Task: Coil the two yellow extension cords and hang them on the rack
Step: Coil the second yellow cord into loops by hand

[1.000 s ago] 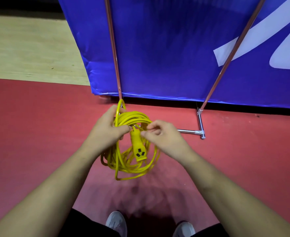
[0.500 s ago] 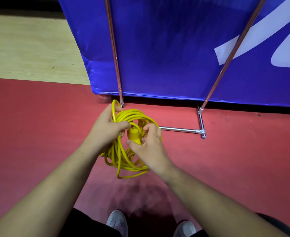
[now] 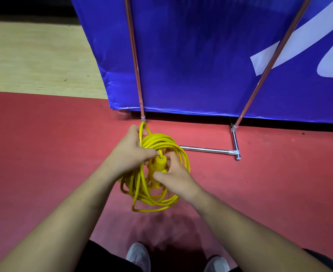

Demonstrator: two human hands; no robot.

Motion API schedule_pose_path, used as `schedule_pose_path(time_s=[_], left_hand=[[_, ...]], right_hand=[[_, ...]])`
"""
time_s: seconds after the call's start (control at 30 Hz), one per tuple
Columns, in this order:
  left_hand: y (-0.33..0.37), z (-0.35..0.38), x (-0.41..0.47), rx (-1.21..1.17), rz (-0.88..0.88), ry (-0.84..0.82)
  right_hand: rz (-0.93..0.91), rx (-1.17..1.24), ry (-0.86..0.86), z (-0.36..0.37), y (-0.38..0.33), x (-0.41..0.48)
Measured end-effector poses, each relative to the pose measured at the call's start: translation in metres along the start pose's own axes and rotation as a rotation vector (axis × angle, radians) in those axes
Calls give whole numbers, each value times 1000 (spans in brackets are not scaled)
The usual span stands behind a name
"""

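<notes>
Your left hand is closed around the top of the coiled yellow extension cord, fingers curled over the gathered strands, with one small loop sticking up past your knuckles toward the rack's left upright. The coil hangs below that grip, clear of the red floor. It is stretched into an oval whose long axis runs from the rack's near foot back toward your shoes, and a loose strand sags at the lower end.

Your right hand wraps thumb and fingers around the yellow connector at the middle of the coil. The connector lies lengthwise along the coil, its cable end pointing up and away from you. Its far face is hidden behind your fingers, so you cannot tell which way that face turns.

The rack's base bar lies on the floor just right of the coil, apart from it. A blue banner stands behind the uprights, with pale wooden flooring to its left.
</notes>
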State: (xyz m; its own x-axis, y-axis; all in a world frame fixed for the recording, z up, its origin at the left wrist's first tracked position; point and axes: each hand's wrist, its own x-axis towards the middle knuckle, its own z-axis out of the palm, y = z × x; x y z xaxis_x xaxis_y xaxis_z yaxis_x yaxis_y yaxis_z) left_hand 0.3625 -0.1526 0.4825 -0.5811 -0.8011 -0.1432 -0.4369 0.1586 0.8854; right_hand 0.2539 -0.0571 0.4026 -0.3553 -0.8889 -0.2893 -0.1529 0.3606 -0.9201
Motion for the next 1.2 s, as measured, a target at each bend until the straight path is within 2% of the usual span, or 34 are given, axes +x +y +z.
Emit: schedule_pose_path(time_s=[0.1,0.17,0.27,0.4,0.53,0.6,0.7,0.8,0.83,0.9,0.97,1.1,1.2], left_hand=[[-2,-7,2,260,67,24],[-7,-13,6,413,134,-5],[-18,-23,13,562,161,-15],[-30,-32,19,646,125,-1],[-22,-29,17,680,165,-198],[-15,-26,12,635,202,-267],[-5,-21,3,444,207,-351],[2,-13,-6,259,185,-417],[4,-10,-8,215,178,-424],[6,-7,-8,127,153,-424],[6,-8,-5,37,106,-415],[7,-8,-3,-74,91,-347],[14,-10,-5,-77,136,-366]], right_hand=[[-62,-209,-73,-12,1,-5],[-100,-266,-108,-23,-2,-6],[-146,-198,-156,-43,-19,-5],[-200,-136,-84,-72,-46,-2],[-245,-59,-3,-92,-59,4],[-285,27,115,-99,-64,10],[-357,109,276,-101,-61,23],[-416,-60,407,-85,-39,34],[-384,-162,414,-79,-30,37],[-288,-297,325,-74,-23,36],[-195,-270,159,-77,-33,26],[-268,-386,-154,-82,-42,-2],[-368,-390,-73,-76,-41,-6]])
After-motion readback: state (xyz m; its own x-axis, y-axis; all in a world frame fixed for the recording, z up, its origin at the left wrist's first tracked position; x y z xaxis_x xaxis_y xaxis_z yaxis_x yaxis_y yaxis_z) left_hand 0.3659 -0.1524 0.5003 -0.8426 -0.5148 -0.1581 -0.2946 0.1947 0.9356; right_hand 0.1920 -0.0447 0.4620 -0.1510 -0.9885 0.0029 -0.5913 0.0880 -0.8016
